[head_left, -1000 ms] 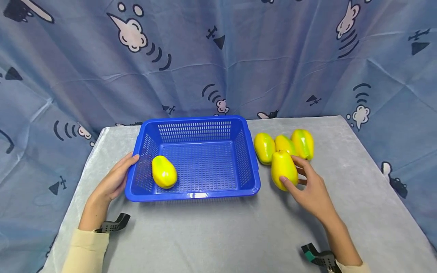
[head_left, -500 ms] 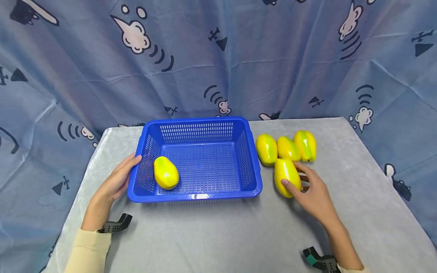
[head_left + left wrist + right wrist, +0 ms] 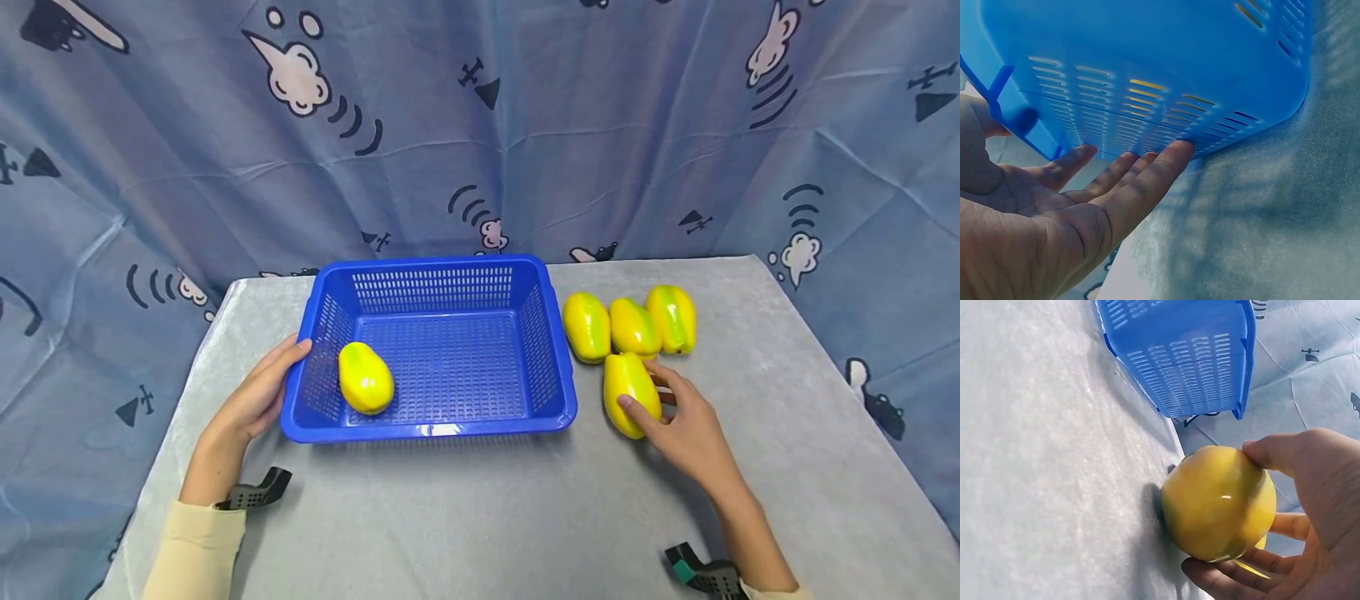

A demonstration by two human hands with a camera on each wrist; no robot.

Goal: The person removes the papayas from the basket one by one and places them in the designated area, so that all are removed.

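In the head view my left hand (image 3: pixel 258 392) holds the left rim of a blue plastic basket (image 3: pixel 427 432). The left wrist view shows its fingers (image 3: pixel 1154 178) lying against the slotted outer wall. One yellow-green papaya (image 3: pixel 365 378) lies inside the basket, near its left wall. To the right, my right hand (image 3: pixel 686 425) grips another papaya (image 3: pixel 630 395) by its side, thumb in front and fingers behind. That held papaya (image 3: pixel 1219 503) is close to the tabletop; whether it touches is unclear. Just behind it, three more papayas (image 3: pixel 635 327) sit in a row.
A grey-white cloth covers the table (image 3: pixel 465 517). At the table's back edge hangs a blue patterned curtain (image 3: pixel 420 125). The basket's right wall stands close to the leftmost papaya (image 3: pixel 587 327) of the row.
My right hand and its papaya have moved slightly toward me, away from the row behind. The left hand keeps its place on the basket. The head view has shifted a little.
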